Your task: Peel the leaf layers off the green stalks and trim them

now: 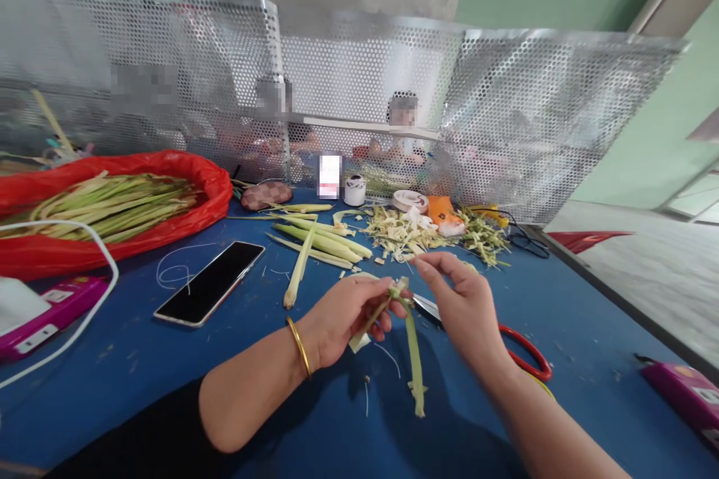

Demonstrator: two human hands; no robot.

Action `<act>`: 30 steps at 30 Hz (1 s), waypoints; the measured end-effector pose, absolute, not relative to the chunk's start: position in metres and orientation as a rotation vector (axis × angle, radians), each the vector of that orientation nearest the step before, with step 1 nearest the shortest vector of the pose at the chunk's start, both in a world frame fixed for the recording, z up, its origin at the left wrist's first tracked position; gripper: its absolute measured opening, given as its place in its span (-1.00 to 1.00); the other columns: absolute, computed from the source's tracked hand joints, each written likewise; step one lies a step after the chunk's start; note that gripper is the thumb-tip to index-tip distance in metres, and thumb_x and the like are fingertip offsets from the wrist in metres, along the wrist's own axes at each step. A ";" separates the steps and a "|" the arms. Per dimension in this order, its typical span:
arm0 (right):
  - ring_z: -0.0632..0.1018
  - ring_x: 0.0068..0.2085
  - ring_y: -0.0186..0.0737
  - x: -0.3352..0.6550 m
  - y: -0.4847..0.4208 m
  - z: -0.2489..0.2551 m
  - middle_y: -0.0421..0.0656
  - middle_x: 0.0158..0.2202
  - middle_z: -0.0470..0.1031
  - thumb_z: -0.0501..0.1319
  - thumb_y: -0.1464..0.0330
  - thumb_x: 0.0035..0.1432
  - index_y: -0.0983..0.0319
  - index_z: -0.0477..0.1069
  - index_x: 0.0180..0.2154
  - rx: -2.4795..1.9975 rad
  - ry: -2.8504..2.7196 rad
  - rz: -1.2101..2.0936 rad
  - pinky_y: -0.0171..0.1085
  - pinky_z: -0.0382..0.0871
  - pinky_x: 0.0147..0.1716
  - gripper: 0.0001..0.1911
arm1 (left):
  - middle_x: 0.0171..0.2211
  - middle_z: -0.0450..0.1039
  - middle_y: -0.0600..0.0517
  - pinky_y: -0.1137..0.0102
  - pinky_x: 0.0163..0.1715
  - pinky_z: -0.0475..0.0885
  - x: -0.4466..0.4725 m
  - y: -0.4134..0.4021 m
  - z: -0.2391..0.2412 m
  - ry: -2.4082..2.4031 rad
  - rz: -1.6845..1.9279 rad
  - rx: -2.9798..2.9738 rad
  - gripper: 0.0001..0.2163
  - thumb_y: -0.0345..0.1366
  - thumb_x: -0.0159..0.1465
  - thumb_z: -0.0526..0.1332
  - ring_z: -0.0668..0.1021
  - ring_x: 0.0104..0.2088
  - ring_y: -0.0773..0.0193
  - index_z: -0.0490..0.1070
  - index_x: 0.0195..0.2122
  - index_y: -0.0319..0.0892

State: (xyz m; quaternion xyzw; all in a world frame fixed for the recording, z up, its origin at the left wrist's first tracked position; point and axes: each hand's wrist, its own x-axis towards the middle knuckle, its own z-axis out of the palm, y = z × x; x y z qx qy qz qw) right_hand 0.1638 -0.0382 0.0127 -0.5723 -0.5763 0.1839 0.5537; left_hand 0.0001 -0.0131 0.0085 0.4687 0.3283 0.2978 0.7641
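Note:
My left hand (342,318), with a gold bangle on the wrist, is closed around a pale green plant stalk (374,322) held over the blue table (584,329). My right hand (460,299) pinches the stalk's top end, from which a green strip (414,359) hangs down to the table. Red-handled scissors (520,352) lie just behind and under my right hand, partly hidden by it.
Several trimmed stalks (320,239) lie ahead, with a heap of shredded trimmings (404,232) beyond. A red plastic bag of stalks (112,202) sits far left. A black phone (210,282), white cable, pink boxes (682,389), and tape rolls (410,200) are around. Perforated metal screen behind; people beyond it.

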 end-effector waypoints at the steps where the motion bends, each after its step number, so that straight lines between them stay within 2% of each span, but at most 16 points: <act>1: 0.47 -0.28 -0.15 0.165 -0.039 0.014 -0.15 -0.40 0.52 0.20 0.21 0.11 0.19 0.49 -0.43 -1.374 -1.369 0.418 -0.24 0.30 -0.26 -0.79 | -0.43 0.49 -0.04 0.48 -0.56 0.28 -0.001 -0.012 0.010 0.712 0.664 1.000 -0.68 -0.11 0.19 0.20 0.40 -0.56 0.42 0.53 -0.27 -0.30; 4: 0.42 -0.39 -0.20 0.165 -0.040 0.016 -0.18 -0.48 0.48 0.19 0.16 0.12 0.20 0.46 -0.50 -1.412 -1.438 0.516 -0.26 0.26 -0.36 -0.72 | -0.42 0.49 -0.04 0.48 -0.55 0.29 -0.002 -0.011 0.011 0.734 0.700 0.989 -0.71 -0.13 0.20 0.19 0.43 -0.55 0.41 0.52 -0.30 -0.30; 8: 0.38 -0.42 -0.22 0.161 -0.041 0.014 -0.19 -0.53 0.43 0.22 0.13 0.09 0.21 0.44 -0.54 -1.417 -1.569 0.654 -0.28 0.21 -0.39 -0.69 | -0.49 0.45 0.04 0.50 -0.56 0.30 0.000 -0.010 0.008 0.793 0.830 1.053 -0.82 -0.24 0.12 0.30 0.40 -0.58 0.45 0.47 -0.44 -0.28; 12: 0.33 -0.44 -0.26 0.159 -0.040 0.010 -0.22 -0.54 0.38 0.20 0.12 0.11 0.21 0.41 -0.54 -1.431 -1.604 0.674 -0.29 0.15 -0.41 -0.67 | -0.56 0.42 0.06 0.51 -0.56 0.31 0.002 -0.009 0.003 0.838 0.895 1.108 -0.81 -0.25 0.12 0.29 0.38 -0.62 0.48 0.45 -0.51 -0.29; 16: 0.33 -0.41 -0.24 0.161 -0.036 0.004 -0.20 -0.52 0.39 0.13 0.05 0.17 0.22 0.40 -0.54 -1.454 -1.550 0.708 -0.27 0.15 -0.38 -0.57 | -0.54 0.46 0.03 0.50 -0.54 0.36 0.002 -0.009 0.001 0.835 0.881 1.072 -0.82 -0.25 0.12 0.31 0.45 -0.60 0.43 0.46 -0.48 -0.28; 21: 0.37 -0.38 -0.21 0.161 -0.034 0.000 -0.17 -0.51 0.41 0.15 -0.03 0.12 0.25 0.42 -0.54 -1.417 -1.408 0.830 -0.25 0.19 -0.35 -0.52 | -0.48 0.51 -0.02 0.48 -0.53 0.40 0.003 -0.011 0.003 0.801 0.782 1.032 -0.70 -0.09 0.18 0.26 0.50 -0.58 0.40 0.49 -0.39 -0.30; 26: 0.38 -0.42 -0.26 0.153 -0.038 0.000 -0.21 -0.54 0.41 0.33 0.08 -0.03 0.26 0.46 -0.52 -1.213 -1.154 1.202 -0.25 0.23 -0.32 -0.64 | -0.51 0.51 -0.02 0.50 -0.57 0.35 0.004 -0.015 0.004 0.881 0.741 1.104 -0.76 -0.16 0.15 0.28 0.48 -0.61 0.41 0.46 -0.45 -0.28; 30: 0.36 -0.47 -0.32 0.147 -0.039 -0.003 -0.24 -0.59 0.40 0.41 0.20 -0.14 0.26 0.44 -0.58 -1.159 -1.007 1.161 -0.29 0.22 -0.36 -0.72 | -0.53 0.51 -0.01 0.49 -0.56 0.36 0.006 -0.017 0.003 0.934 0.714 1.142 -0.79 -0.22 0.15 0.25 0.46 -0.61 0.41 0.47 -0.48 -0.28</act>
